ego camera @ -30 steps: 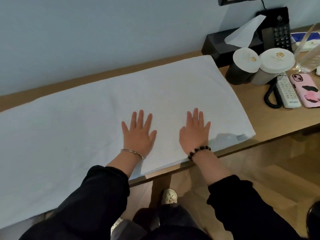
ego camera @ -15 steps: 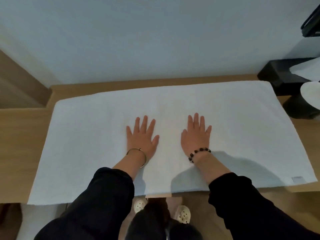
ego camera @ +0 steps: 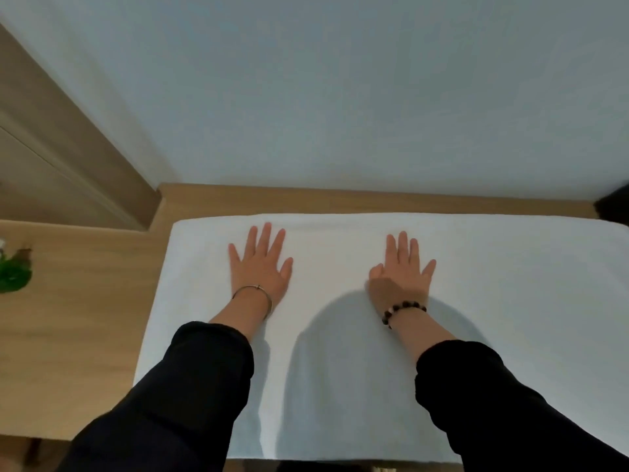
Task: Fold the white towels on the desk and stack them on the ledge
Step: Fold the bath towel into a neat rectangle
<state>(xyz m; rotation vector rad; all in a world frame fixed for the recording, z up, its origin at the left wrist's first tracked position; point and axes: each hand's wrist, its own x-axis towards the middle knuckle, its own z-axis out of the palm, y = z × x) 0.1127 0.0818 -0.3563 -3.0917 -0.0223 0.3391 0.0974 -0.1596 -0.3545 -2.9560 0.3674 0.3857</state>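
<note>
- While a white towel point(ego camera: 510, 335) lies spread flat across the wooden desk point(ego camera: 68, 335), 2 hands press on its far half, palms down.
- The left hand point(ego camera: 260, 270) rests flat near the towel's left end, its 5 fingers straight and fanned wide, holding nothing.
- The right hand point(ego camera: 401, 274) lies flat to the right, well apart from the left. Its fingers are straight and closer together, the thumb is held near the palm, and it holds nothing.
- A thin silver bangle point(ego camera: 253, 289) circles the left wrist, and a string of dark beads point(ego camera: 403, 308) circles the right.
- Black sleeves point(ego camera: 190, 386) cover both forearms, which reach in from the near side.
- The towel runs from the desk's near edge almost to the far edge, leaving a band of bare wood along the pale wall point(ego camera: 340, 97). Its right end runs out of frame.
- A rounded shadow point(ego camera: 340, 369) falls on the towel between the arms.
- Left of the towel, a blurred green object point(ego camera: 15, 277) sits on bare desktop at the frame's edge.
- A dark object point(ego camera: 612, 206) shows at the far right, too cropped to identify.
</note>
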